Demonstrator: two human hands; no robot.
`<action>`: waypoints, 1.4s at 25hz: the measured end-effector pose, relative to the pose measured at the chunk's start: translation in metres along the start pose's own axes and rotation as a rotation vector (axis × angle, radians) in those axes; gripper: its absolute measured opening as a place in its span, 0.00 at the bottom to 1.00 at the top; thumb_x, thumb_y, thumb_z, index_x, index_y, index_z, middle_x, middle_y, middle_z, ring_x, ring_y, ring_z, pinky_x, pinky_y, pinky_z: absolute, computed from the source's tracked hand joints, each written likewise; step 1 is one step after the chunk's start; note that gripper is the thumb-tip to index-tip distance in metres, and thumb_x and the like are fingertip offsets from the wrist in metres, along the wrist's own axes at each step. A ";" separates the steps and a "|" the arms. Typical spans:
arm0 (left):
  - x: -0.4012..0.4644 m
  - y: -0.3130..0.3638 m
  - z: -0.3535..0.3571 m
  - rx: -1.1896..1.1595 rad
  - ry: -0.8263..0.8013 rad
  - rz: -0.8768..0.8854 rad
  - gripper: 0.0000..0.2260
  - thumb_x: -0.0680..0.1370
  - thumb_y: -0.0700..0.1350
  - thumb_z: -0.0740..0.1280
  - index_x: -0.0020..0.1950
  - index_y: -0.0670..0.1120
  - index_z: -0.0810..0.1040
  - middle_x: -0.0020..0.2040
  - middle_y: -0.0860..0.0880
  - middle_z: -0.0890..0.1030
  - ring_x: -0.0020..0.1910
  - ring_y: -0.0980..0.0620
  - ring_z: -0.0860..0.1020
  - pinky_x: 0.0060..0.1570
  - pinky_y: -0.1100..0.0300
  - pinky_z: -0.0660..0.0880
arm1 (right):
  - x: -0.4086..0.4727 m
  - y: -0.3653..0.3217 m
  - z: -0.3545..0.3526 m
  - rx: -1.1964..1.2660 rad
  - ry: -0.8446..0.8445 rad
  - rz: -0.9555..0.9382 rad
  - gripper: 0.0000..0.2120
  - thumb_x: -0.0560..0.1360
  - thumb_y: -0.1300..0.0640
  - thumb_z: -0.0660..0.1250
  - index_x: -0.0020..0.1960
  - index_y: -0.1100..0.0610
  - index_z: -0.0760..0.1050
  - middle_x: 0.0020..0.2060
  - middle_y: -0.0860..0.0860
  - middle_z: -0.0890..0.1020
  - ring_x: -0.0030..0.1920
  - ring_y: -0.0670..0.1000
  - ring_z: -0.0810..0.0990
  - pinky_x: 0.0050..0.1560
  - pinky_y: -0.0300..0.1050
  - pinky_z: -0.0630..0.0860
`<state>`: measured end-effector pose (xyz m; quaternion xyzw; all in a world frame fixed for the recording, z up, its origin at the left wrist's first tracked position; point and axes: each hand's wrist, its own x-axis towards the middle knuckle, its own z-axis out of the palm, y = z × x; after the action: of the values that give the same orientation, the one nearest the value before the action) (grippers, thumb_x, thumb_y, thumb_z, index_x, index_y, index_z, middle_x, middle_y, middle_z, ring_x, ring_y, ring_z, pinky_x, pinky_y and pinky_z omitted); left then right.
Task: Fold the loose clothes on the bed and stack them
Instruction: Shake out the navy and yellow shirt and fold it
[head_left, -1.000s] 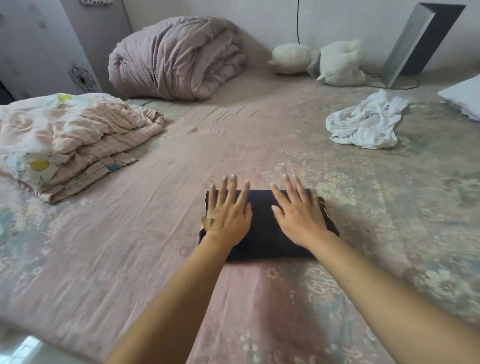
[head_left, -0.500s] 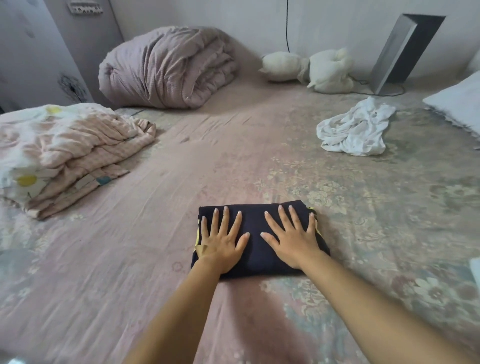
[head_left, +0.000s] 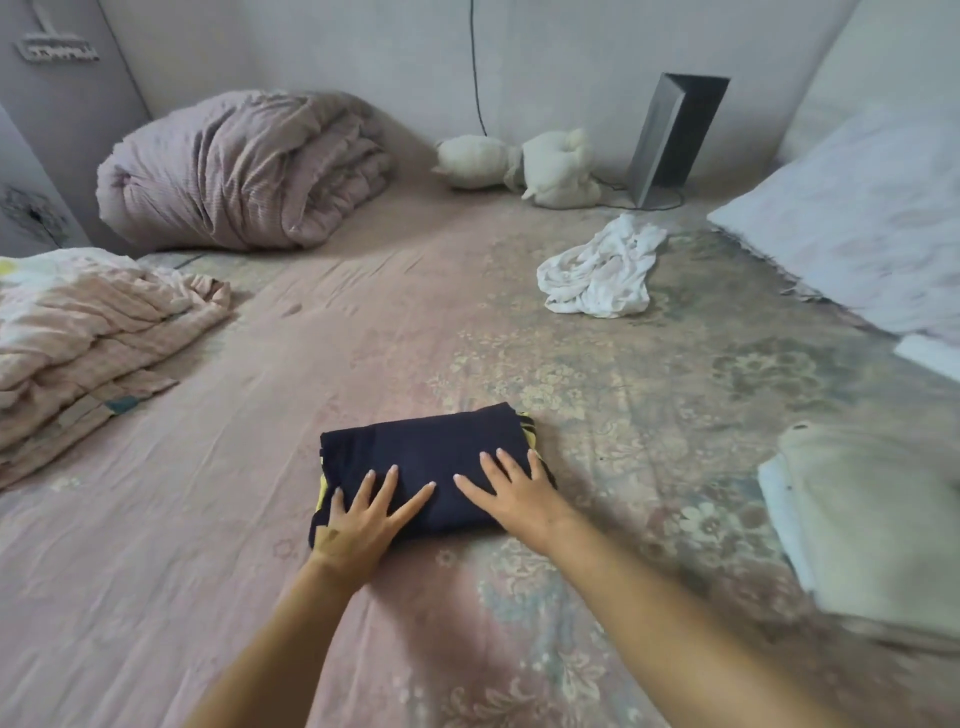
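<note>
A folded dark navy garment (head_left: 426, 452) with yellow trim lies flat on the bed (head_left: 208, 519) in the middle of the view. My left hand (head_left: 363, 514) rests on its near left part with fingers spread flat. My right hand (head_left: 511, 491) presses its near right part, fingers straight and spread. A crumpled white garment (head_left: 597, 275) lies loose farther back on the right. At the right edge sits a stack of folded pale clothes (head_left: 872, 525), cream on top of white.
A rolled mauve quilt (head_left: 244, 171) fills the back left. A folded pink floral blanket (head_left: 88, 338) lies at the left. White soft toys (head_left: 524, 166), a grey box (head_left: 675, 135) and a cable stand by the wall. A white pillow (head_left: 852, 228) is at the right.
Both hands slid back toward me over the navy garment, from its far part to its near part. The view turned right, bringing the pale folded stack and pillow into sight.
</note>
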<state>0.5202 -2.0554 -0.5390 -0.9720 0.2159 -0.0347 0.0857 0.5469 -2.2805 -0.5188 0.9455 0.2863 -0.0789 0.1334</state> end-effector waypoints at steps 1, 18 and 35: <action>-0.006 0.007 -0.003 0.090 0.061 0.058 0.41 0.68 0.28 0.61 0.76 0.55 0.53 0.57 0.39 0.80 0.50 0.36 0.81 0.37 0.42 0.79 | -0.012 -0.001 -0.001 -0.009 0.016 0.008 0.38 0.78 0.66 0.59 0.77 0.51 0.38 0.75 0.64 0.47 0.75 0.66 0.46 0.69 0.71 0.48; 0.068 0.285 -0.185 0.262 0.738 0.250 0.17 0.81 0.37 0.52 0.64 0.48 0.73 0.55 0.38 0.81 0.48 0.35 0.81 0.34 0.46 0.78 | -0.282 0.241 -0.023 -0.462 0.678 0.270 0.23 0.76 0.63 0.58 0.70 0.52 0.66 0.63 0.54 0.77 0.61 0.54 0.78 0.57 0.54 0.76; 0.089 0.378 -0.111 -1.483 -0.247 -0.345 0.20 0.78 0.49 0.66 0.67 0.43 0.67 0.59 0.45 0.76 0.53 0.50 0.77 0.45 0.61 0.76 | -0.295 0.252 0.068 1.274 0.382 1.350 0.30 0.77 0.46 0.62 0.67 0.68 0.64 0.62 0.62 0.73 0.57 0.60 0.76 0.55 0.50 0.75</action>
<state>0.4331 -2.4476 -0.4962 -0.7919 0.0168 0.2149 -0.5714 0.4408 -2.6561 -0.4645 0.8033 -0.4011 0.0295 -0.4393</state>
